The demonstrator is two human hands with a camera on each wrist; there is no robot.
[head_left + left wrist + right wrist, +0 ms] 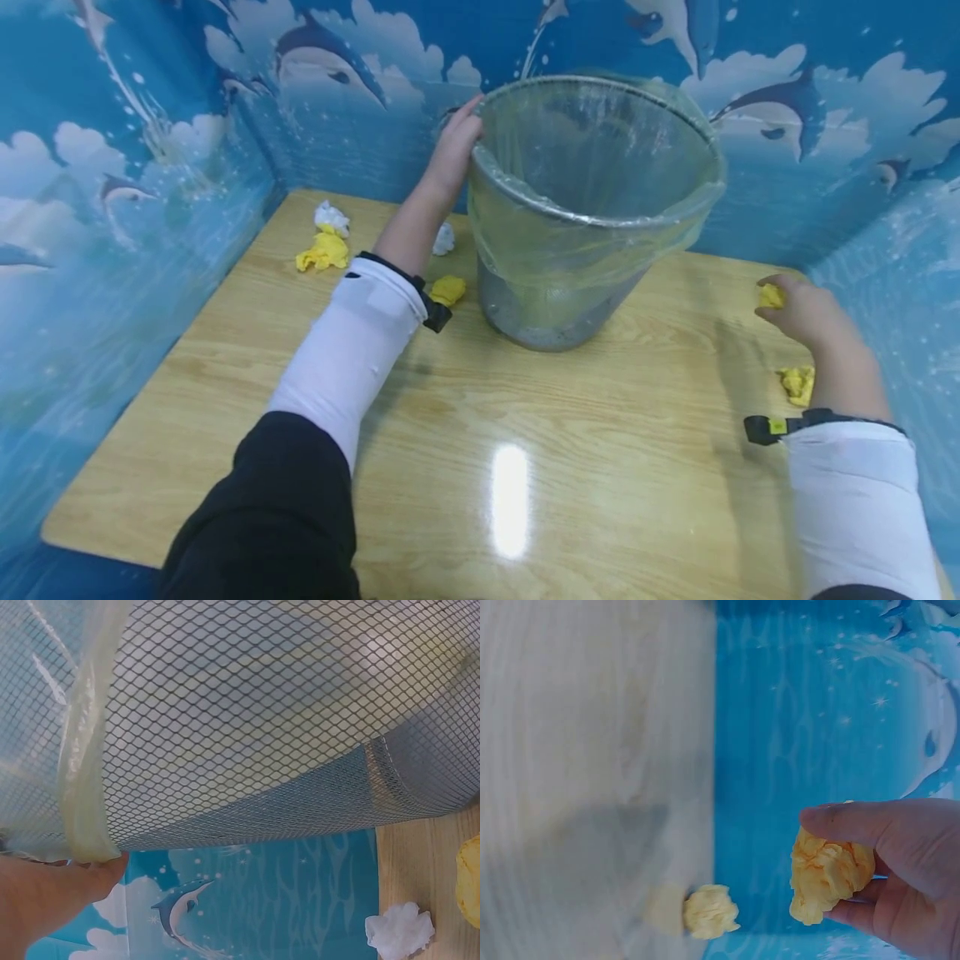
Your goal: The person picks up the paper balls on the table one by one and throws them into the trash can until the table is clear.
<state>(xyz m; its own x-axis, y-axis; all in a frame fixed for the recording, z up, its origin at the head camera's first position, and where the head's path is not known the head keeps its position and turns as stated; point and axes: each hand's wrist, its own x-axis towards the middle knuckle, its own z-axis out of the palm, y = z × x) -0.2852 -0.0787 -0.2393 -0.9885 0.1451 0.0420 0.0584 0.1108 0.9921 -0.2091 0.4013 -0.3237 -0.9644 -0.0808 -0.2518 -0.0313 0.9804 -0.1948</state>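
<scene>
A metal mesh wastebasket lined with a clear plastic bag stands tilted on the wooden table; its mesh wall fills the left wrist view. My left hand grips its rim on the left side. My right hand is at the table's right edge and pinches a crumpled yellow paper ball. Another yellow ball lies just beside that wrist; in the right wrist view it is the yellow ball lower down on the table.
Left of the basket lie a yellow wad, a white wad, a yellow ball and a white ball. Blue dolphin-print walls close in the table on three sides.
</scene>
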